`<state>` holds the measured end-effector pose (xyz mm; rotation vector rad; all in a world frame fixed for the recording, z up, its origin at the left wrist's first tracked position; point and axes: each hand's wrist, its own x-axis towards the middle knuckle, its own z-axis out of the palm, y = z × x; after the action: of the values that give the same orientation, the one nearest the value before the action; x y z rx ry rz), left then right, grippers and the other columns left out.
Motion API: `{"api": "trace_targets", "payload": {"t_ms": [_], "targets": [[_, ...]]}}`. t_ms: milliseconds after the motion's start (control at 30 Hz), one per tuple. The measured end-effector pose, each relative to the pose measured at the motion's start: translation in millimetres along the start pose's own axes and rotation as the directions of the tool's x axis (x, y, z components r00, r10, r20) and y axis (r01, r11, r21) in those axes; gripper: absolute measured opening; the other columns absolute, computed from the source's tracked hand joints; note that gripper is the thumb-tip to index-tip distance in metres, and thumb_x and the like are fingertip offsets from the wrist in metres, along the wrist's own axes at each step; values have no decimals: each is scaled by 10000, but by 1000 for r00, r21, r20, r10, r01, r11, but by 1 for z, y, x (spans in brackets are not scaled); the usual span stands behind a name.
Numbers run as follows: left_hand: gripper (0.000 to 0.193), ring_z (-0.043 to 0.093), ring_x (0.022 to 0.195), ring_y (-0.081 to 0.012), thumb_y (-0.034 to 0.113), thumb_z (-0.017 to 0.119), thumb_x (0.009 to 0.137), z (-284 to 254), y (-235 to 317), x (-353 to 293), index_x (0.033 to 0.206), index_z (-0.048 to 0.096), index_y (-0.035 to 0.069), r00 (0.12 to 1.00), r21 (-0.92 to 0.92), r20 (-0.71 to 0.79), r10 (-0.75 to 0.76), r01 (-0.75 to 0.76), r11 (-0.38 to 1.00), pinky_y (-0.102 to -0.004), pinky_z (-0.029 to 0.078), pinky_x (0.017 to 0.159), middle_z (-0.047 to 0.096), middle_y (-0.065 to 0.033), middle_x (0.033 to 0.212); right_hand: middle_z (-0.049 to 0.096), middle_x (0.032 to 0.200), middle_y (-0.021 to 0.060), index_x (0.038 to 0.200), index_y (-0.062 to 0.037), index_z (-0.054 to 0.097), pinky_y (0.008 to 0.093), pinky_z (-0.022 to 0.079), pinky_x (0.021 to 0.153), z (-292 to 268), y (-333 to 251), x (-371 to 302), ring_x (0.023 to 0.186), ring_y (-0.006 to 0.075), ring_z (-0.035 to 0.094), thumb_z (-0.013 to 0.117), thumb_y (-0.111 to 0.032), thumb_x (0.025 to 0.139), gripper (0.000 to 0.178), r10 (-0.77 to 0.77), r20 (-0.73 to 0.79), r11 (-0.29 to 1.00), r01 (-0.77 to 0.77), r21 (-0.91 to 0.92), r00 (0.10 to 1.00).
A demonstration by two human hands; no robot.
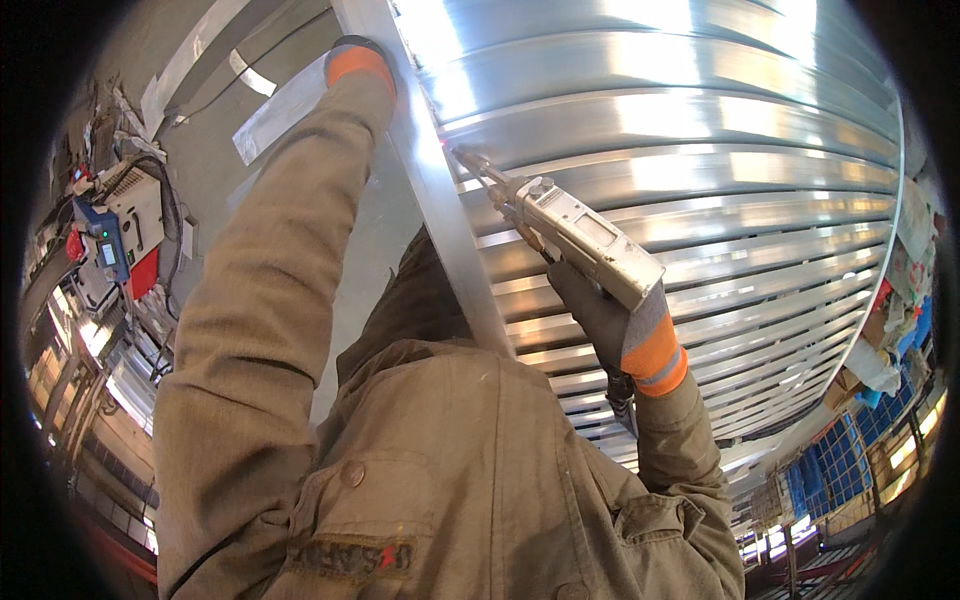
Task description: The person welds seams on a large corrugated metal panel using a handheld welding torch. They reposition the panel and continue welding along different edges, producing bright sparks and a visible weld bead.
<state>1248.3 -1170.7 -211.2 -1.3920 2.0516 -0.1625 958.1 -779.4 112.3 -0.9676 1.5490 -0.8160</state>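
Clamps right hand (597,312) around pale handheld tool (588,235) over slatted metal panel (660,175); rests left hand (359,48) by panel's left rail (438,200), grip too hidden to tell.

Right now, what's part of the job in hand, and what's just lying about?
In the job:
grey-gloved right hand, holding silver box-bodied handheld tool
orange-cuffed left hand by long flat silver metal bar
shiny slatted metal panel

Seemingly lying about:
pale flat metal strip
blue mesh-fronted stack

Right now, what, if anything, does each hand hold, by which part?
The right hand holds the pale handheld tool near its rear. Whether the left hand grips the metal bar cannot be told.
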Motion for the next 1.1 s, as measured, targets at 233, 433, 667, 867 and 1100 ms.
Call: {"api": "trace_targets", "payload": {"t_ms": [233,433,667,867,1100], "targets": [[368,677,1341,-253,268,543,1112,1,-4,-1,1402,741,158,997,284,-3,77,-73,956,-347,540,1068,735,-72,1433,759,985,58,1367,24,712,294,580,677,2,11,9,798,103,671,771,-127,1045,360,-54,-2,998,54,22,999],[398,656,1398,-254,288,554,1106,-4,-12,-5,1441,735,174,994,439,26,107,-108,892,-341,525,1107,718,-69,1484,806,1065,120,1349,-2,739,328,619,748,2,6,13,882,178,763,798,-160,1022,368,1,-15,996,0,93,1000],[335,705,1296,-276,259,583,1088,-56,8,-38,1342,774,153,995,305,-25,99,-86,949,-375,567,1043,756,-89,1381,824,1080,151,1312,-9,762,354,632,767,-4,-12,25,916,220,807,810,-165,1010,343,16,-26,1000,-15,24,1000],[329,723,1263,-275,243,570,1086,-65,7,-40,1319,783,149,993,327,-19,119,-106,939,-378,582,1011,765,-96,1366,819,1041,156,1295,-9,767,360,630,736,-4,-15,49,878,213,798,784,-171,1032,309,79,19,996,-79,34,997],[351,721,1273,-275,253,545,1099,-4,1,-2,1344,772,145,997,291,-44,61,-46,956,-371,575,1016,759,-92,1394,814,1008,140,1290,-29,773,364,638,723,-1,-18,54,857,216,798,781,-191,1039,299,137,43,988,-140,71,990]]}}
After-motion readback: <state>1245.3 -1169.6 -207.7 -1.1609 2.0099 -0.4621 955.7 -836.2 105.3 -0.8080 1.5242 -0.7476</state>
